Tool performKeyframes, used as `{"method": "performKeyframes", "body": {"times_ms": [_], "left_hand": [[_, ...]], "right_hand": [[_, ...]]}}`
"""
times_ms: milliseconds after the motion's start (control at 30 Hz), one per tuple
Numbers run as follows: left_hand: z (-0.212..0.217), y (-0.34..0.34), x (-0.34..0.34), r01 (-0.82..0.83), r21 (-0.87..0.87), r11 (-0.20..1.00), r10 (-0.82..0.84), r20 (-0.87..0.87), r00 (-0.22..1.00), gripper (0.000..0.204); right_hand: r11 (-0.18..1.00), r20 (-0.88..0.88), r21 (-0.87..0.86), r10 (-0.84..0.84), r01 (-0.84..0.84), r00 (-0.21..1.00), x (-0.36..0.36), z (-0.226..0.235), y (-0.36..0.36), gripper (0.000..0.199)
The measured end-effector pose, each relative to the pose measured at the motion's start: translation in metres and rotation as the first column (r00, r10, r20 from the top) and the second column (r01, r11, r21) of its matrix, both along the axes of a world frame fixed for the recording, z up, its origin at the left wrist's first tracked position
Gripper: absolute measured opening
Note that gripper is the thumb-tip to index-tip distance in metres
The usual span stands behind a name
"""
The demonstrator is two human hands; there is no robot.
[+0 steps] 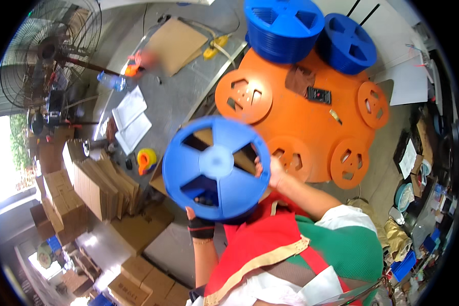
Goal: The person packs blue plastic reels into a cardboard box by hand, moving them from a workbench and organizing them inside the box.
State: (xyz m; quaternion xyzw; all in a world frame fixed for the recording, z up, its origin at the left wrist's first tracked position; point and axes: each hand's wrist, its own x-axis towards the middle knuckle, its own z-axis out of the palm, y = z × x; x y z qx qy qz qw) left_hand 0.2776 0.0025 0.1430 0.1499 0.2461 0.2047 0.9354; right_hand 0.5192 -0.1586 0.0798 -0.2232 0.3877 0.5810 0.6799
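"On the left?"
"The left hand (199, 226), thumb at the rim of the blue reel (217, 160); other fingers hidden, closure I can't tell."
"Next?"
"The reel, between both hands; then the right hand (272, 172), fingers curled around its edge, near the orange surface (311, 136)."

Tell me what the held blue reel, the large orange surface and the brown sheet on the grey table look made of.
Blue reel: likely moulded plastic, satin; even colour, clean-edged openings.
Large orange surface: painted metal or plastic, fairly smooth; its uniform colour leaves that open.
Brown sheet: probably cardboard, matte; plain tan, flat, no shine.
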Motion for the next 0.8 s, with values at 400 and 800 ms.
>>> {"method": "performKeyframes", "body": {"times_ms": [400,800], "left_hand": [[0.038,-0.055,0.0,-0.39,0.049,0.919,0.377,-0.39,0.84,0.022],[0.041,-0.085,-0.012,-0.571,0.092,0.816,0.466,-0.691,0.553,0.033]], "right_hand": [[0.846,0.778,-0.387,0.513,0.367,-0.362,0.254,-0.033,0.089,0.019],[0.283,0.221,-0.954,0.885,0.097,-0.409,0.474,-0.012,0.206,0.067]]}}
